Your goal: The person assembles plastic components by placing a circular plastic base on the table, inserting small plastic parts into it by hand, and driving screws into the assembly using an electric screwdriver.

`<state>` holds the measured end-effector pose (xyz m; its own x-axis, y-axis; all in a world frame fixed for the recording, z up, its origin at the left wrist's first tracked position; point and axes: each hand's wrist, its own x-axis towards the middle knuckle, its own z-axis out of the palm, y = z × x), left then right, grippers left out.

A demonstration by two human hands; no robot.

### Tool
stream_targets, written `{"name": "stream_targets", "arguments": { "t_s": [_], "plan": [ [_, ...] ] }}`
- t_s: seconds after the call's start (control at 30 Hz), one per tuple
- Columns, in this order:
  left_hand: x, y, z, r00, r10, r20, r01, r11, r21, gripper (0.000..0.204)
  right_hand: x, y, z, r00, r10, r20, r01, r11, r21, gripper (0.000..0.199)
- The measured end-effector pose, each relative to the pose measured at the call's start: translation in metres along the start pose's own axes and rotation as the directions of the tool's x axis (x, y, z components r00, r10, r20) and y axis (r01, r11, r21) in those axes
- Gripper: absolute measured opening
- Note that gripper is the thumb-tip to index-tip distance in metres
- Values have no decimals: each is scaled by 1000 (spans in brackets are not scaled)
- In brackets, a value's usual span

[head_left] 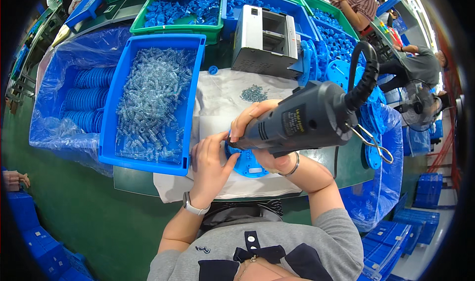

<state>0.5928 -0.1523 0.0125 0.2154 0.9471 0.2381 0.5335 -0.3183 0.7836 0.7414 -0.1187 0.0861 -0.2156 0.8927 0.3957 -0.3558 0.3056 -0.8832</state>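
Observation:
A dark grey electric screwdriver [302, 118] lies at a slant across the worktable, its body toward the right and its tip down at the left. My right hand [251, 116] is closed around its front part. Beneath the tip sits a round blue plastic part [250, 166] with holes and raised details, partly covered by the tool and my hands. My left hand [210, 160] holds this part at its left side, thumb on top and fingers close to the screwdriver tip. The tip's exact contact point is hidden.
Left stands a blue tray [110, 132] of clear-looking springs, beside a plastic-lined bin [49, 128] of stacked blue discs. A small pile of metal pieces [254, 93] lies on white cloth [217, 88]. Behind stands a grey metal machine [262, 43]. The screwdriver's black cable [368, 78] loops upward.

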Motion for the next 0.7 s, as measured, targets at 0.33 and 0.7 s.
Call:
{"name": "stream_targets", "arguments": {
  "t_s": [0.33,0.7],
  "plan": [
    [0,-1,0,1000,-4,-1,4,1000,-5,56,1,6,2,998,62,-11,-61,997,50,90],
    [-2,-6,5,1000,10,3,-11,1000,9,59,0,-5,6,990,138,-29,-139,990,-37,82]
  ]
}}
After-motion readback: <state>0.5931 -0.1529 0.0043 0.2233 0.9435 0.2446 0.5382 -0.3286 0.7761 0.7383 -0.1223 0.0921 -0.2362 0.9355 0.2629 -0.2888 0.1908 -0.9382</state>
